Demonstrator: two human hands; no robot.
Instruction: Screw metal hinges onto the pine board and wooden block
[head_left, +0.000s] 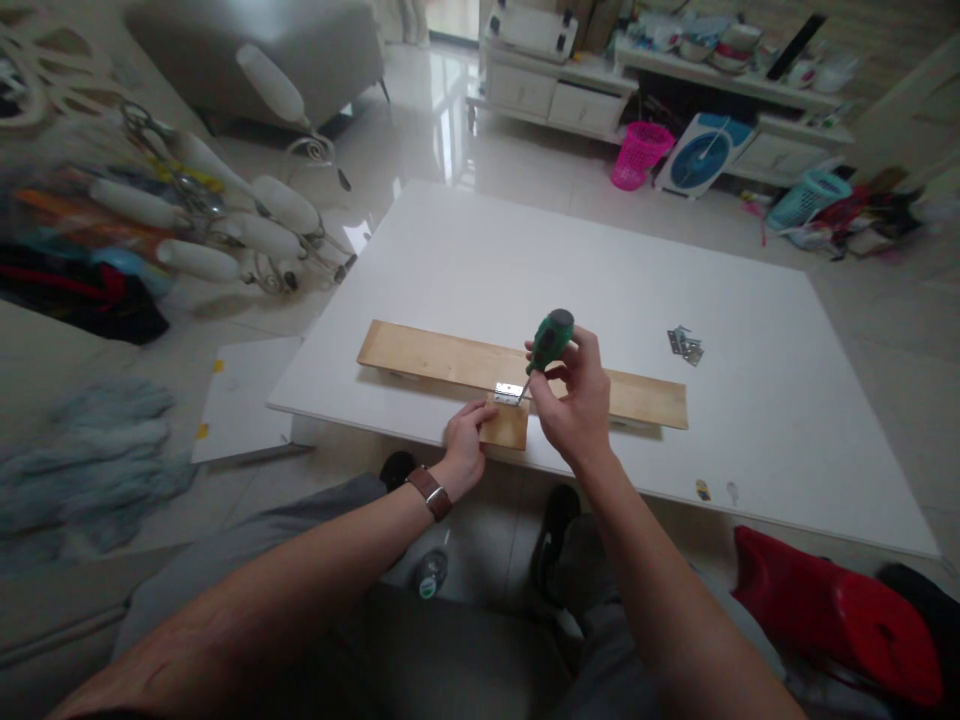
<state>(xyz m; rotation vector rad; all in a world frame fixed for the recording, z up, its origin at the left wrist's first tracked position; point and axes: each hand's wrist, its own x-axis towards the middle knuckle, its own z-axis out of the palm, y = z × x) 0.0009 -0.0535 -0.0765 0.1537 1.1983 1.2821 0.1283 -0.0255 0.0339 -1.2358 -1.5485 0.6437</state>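
My right hand [576,395] grips a screwdriver [553,340] with a green and black handle, tilted so its shaft points down and left. The tip meets the right end of a silver hinge [509,392]. One leaf of the hinge lies on a small wooden block [506,428], the other reaches towards a long wooden board [439,352]. With its fingers on the left edge of the block, my left hand [466,440] holds it at the near edge of the white table. Behind my right hand, part of the long board is hidden.
Several loose hinges [685,345] lie on the white tabletop [600,270] to the right. A small yellow item [703,490] is near the front edge. A red plastic seat [832,610] stands at the lower right, a bottle [430,573] on the floor below.
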